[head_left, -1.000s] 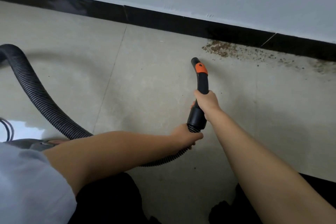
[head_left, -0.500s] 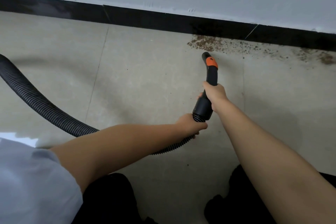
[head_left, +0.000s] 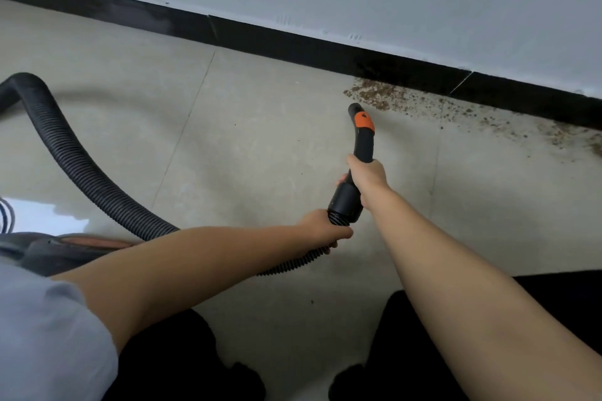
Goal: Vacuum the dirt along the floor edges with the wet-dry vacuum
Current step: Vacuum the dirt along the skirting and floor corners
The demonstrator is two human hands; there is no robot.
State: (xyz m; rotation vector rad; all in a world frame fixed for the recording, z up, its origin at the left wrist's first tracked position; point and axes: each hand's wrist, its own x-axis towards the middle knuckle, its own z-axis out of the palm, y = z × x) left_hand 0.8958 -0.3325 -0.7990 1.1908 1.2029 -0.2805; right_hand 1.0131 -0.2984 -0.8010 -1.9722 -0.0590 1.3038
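Head view shows the right hand (head_left: 368,176) curled round the black curved plastic nozzle handle with its orange slider (head_left: 361,137), its tip aimed toward one o'clock, just short of the brown crumbly dirt (head_left: 374,95) strewn along the black skirting board (head_left: 293,47); the left hand (head_left: 321,228) grips the black ribbed hose (head_left: 81,169) right behind the handle's collar. At nine o'clock the hose loops over the beige tiled floor (head_left: 260,146); the grey-and-orange vacuum body (head_left: 55,249) sits at eight o'clock.
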